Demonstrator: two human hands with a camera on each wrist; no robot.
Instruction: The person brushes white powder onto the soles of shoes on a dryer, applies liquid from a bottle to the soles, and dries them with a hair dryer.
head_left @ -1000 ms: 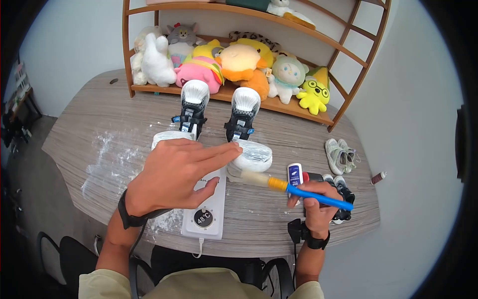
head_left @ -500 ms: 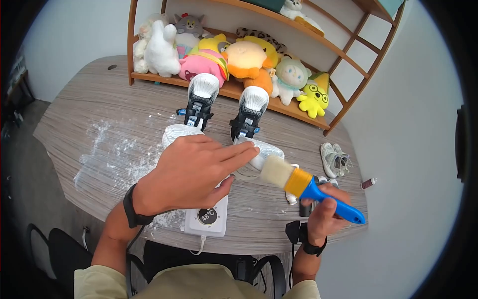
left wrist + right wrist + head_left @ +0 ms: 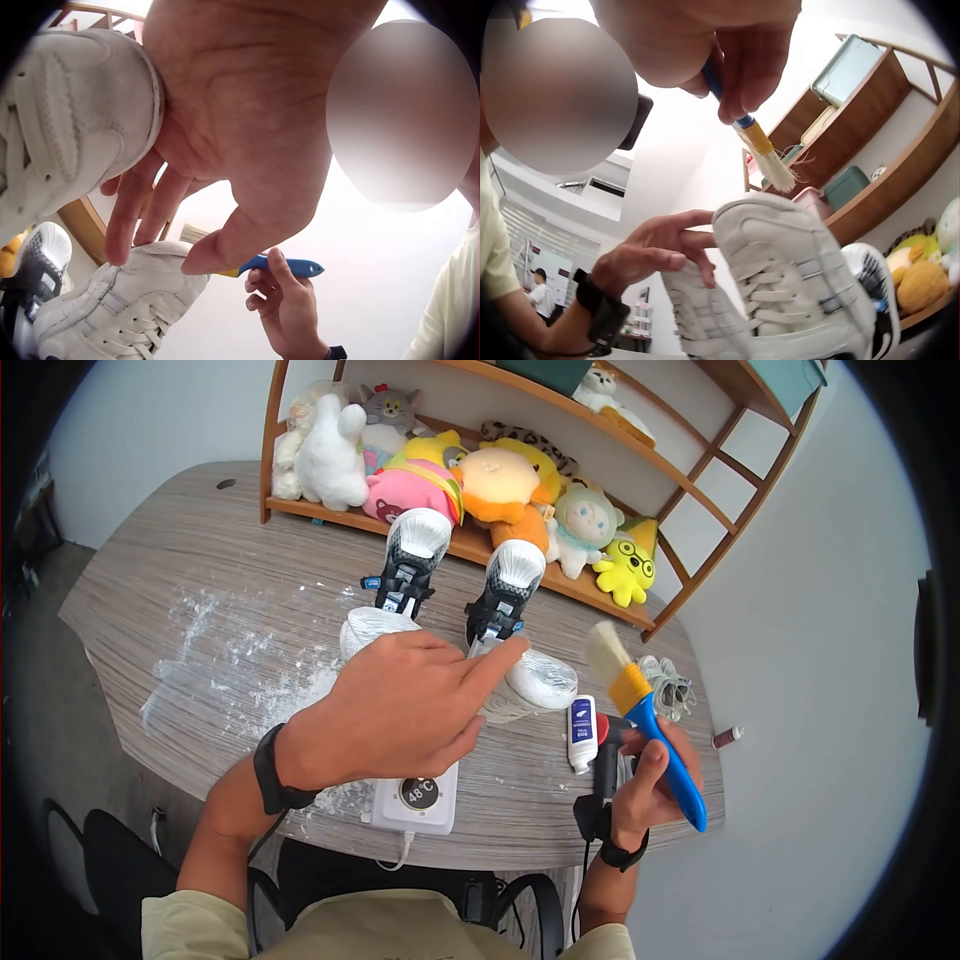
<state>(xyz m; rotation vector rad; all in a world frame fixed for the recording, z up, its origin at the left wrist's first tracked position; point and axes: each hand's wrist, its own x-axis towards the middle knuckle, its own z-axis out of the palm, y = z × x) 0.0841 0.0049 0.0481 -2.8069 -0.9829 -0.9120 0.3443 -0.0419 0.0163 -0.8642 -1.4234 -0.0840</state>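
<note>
My left hand [image 3: 400, 705] reaches over the stand with its fingers extended, the fingertips right at the right white sneaker [image 3: 545, 680]. That sneaker is mounted sole up, its sole streaked white. Beside it sits the left white sneaker [image 3: 375, 628], partly hidden by my hand; laces show on both white sneakers in the right wrist view. My right hand [image 3: 645, 795] grips the blue handle of a paintbrush [image 3: 630, 685], its pale bristles tilted upward, clear of the sneakers. Two black-and-white shoes [image 3: 505, 585] stand sole up behind. Below my left hand, a white box [image 3: 440, 815] reads 48°C.
A white bottle with a blue label [image 3: 582, 725] and a black-and-red device [image 3: 605, 760] lie near my right hand. Farther right are pale sneakers [image 3: 675, 685] and a small bottle [image 3: 728, 737]. White powder [image 3: 300, 690] marks the table's left. A wooden shelf [image 3: 590, 600] with plush toys stands behind.
The paintbrush has moved right and away from the right white sneaker, and its bristles have swung upward. My left hand keeps its place at the sneaker while the head view shifts slightly.
</note>
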